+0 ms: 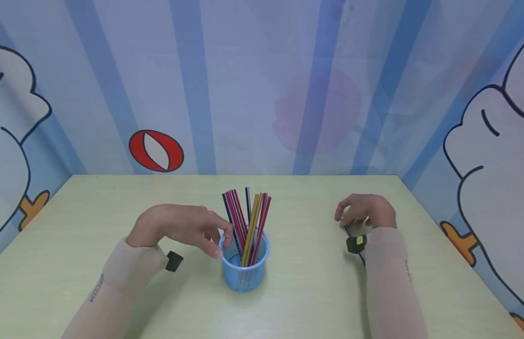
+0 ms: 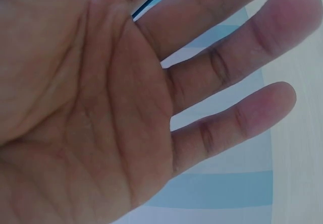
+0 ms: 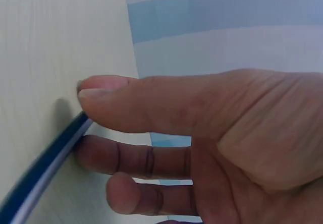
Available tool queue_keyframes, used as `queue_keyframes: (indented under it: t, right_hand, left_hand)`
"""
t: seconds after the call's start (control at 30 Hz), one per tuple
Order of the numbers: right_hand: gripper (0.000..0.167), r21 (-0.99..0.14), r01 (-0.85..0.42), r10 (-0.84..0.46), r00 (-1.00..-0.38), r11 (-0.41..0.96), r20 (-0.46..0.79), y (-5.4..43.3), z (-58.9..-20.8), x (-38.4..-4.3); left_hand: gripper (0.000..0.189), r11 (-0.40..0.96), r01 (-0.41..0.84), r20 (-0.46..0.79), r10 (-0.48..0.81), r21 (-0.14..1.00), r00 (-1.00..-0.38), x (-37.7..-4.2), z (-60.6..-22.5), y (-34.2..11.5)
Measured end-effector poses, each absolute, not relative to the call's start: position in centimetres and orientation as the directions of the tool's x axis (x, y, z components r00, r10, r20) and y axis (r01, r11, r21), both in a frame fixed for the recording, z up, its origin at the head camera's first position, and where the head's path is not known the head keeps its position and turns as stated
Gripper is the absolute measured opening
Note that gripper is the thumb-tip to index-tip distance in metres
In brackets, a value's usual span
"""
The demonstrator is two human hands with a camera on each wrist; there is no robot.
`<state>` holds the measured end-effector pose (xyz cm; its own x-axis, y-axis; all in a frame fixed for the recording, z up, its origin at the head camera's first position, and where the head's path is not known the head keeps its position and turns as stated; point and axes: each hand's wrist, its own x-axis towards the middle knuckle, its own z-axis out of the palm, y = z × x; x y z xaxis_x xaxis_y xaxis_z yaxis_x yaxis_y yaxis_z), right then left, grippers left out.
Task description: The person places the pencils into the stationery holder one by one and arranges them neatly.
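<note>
A light blue pen cup (image 1: 243, 280) stands on the table with several thin pencils (image 1: 250, 226) leaning in it, red, yellow and dark blue. My left hand (image 1: 187, 228) is at the cup's left rim, thumb outside and index finger over the edge, pinching it. In the left wrist view the other fingers of that hand (image 2: 126, 98) stretch out loosely. Off to the right, my right hand (image 1: 365, 211) pinches the end of a dark blue pencil (image 3: 48, 171) between thumb and index finger. The pencil slants back under the wrist, partly hidden by the wrist camera.
The pale wooden table (image 1: 304, 292) runs back to a blue striped backdrop (image 1: 253, 94) with a red and white oval (image 1: 156, 150) printed on it. Cartoon figures are printed on the side panels. A small black camera (image 1: 174, 261) sits at the left wrist.
</note>
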<state>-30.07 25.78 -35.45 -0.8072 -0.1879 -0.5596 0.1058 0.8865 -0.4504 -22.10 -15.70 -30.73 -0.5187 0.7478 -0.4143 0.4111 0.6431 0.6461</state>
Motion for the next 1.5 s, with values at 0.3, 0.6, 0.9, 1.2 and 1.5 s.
queue_keyframes:
  t: [0.3,0.6,0.9,1.2,1.5]
  right_hand:
    - [0.01,-0.403,-0.014,-0.238,-0.826,0.915,-0.511,21.6,-36.1,-30.8]
    - [0.012,-0.411,-0.136,-0.342,-0.806,0.901,-0.483,17.3,-36.6,-30.9]
    - [0.013,-0.527,-0.319,-0.576,-0.684,0.788,-0.447,15.9,-36.6,-31.0]
    - [0.017,-0.589,-0.4,-0.663,-0.669,0.702,-0.336,15.3,-34.9,-30.4]
    - [0.013,-0.622,-0.472,-0.716,-0.664,0.624,-0.215,15.6,-32.5,-29.4]
  left_hand:
    - [0.012,0.639,0.41,-0.413,0.751,0.651,-0.515,-22.1,-30.8,-15.7]
    - [0.011,0.629,0.422,-0.402,0.76,0.653,-0.511,-22.1,-30.8,-15.7]
    - [0.01,0.622,0.429,-0.397,0.766,0.655,-0.506,-22.1,-30.8,-15.8]
    - [0.011,0.619,0.439,-0.392,0.769,0.651,-0.504,-22.1,-30.8,-15.8]
    - [0.01,0.624,0.431,-0.395,0.764,0.652,-0.51,-22.0,-30.7,-15.8]
